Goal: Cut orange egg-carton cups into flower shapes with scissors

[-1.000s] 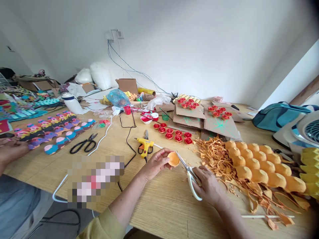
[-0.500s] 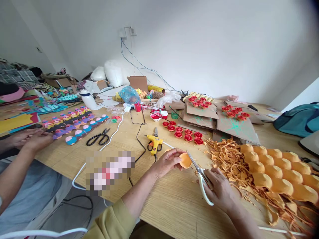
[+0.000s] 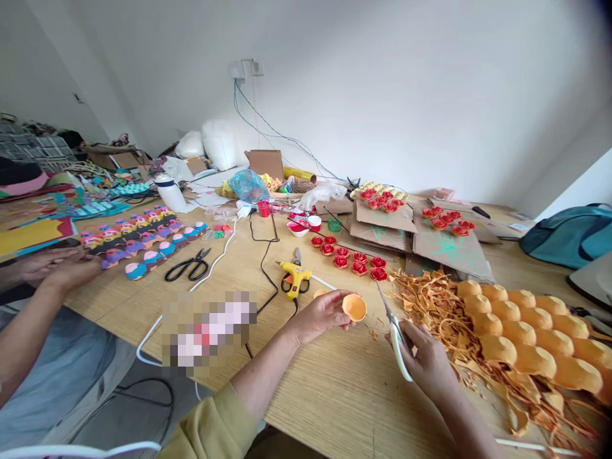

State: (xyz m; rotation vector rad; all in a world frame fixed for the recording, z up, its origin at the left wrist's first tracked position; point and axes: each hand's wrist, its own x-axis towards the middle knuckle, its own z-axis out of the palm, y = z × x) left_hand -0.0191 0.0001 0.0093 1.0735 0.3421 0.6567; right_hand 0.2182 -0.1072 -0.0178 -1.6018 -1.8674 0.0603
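My left hand (image 3: 321, 316) pinches a small orange paper cup (image 3: 354, 307), its hollow facing me, just above the wooden table (image 3: 329, 389). To its right my right hand (image 3: 427, 361) is closed round the white handles of a pair of scissors (image 3: 393, 330). Their blades point up and away and stand a little apart from the cup. Orange paper trimmings (image 3: 425, 306) lie in a heap just past the scissors. Beside the heap sits an orange egg tray (image 3: 526, 331) turned bumps up.
A yellow glue gun (image 3: 296, 278) with a black cord lies behind my left hand. Red paper roses (image 3: 351, 258) stand in rows, more of them on cardboard sheets (image 3: 430, 239). Black scissors (image 3: 187, 265) and coloured foam figures (image 3: 138, 239) lie left, near another person's hands (image 3: 62, 268). A teal bag (image 3: 568, 233) sits far right.
The scissors have drawn back to the right, away from the cup's rim. My left hand has turned the cup so its opening faces me. The view swung left earlier.
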